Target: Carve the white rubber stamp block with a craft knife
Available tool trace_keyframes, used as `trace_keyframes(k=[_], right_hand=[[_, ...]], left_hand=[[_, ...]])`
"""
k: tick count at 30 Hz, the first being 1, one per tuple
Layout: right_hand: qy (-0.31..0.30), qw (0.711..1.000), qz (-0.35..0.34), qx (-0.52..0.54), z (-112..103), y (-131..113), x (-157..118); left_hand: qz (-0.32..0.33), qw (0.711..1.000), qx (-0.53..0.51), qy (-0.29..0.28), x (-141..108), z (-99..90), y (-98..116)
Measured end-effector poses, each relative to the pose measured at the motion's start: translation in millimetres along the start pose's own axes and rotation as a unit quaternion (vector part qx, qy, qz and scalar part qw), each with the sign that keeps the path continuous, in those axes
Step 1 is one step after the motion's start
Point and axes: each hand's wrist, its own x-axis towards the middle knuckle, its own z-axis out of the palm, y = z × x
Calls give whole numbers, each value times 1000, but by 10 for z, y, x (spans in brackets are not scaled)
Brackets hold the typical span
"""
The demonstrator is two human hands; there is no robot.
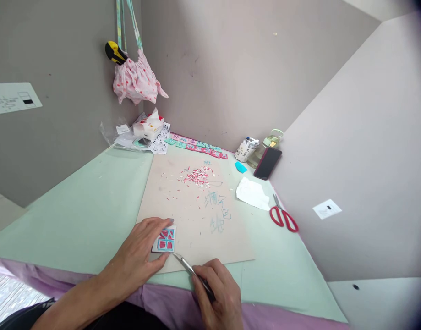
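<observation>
My left hand (144, 245) grips a small white block (167, 239) with blue outlines and red patches on its face, thumb at the near edge and fingers at the far edge. The block rests on a beige board (183, 220). In my right hand (219, 291) is a craft knife (187, 264) with a slim metal handle. Its blade tip points at the block's near right corner; whether it touches I cannot tell. Farther up the board lies a heap of red and white shavings (199, 176), with blue handwritten characters (217, 206) to its lower right.
Red-handled scissors (283, 219), crumpled white paper (253, 193), a turquoise piece (241, 167), a phone (268, 163), a bottle (256, 158) and a pen can (246, 150) stand or lie rightward. Carved strips (199, 145) line the back. A pink bag (136, 82) hangs on the wall.
</observation>
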Motion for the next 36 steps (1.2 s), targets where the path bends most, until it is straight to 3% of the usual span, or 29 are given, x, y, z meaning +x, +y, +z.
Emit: trace_keyframes(k=[36], right_hand=[[55, 998, 2, -14, 98, -40, -57]], left_hand=[[0, 1000, -14, -8, -10, 12, -44]])
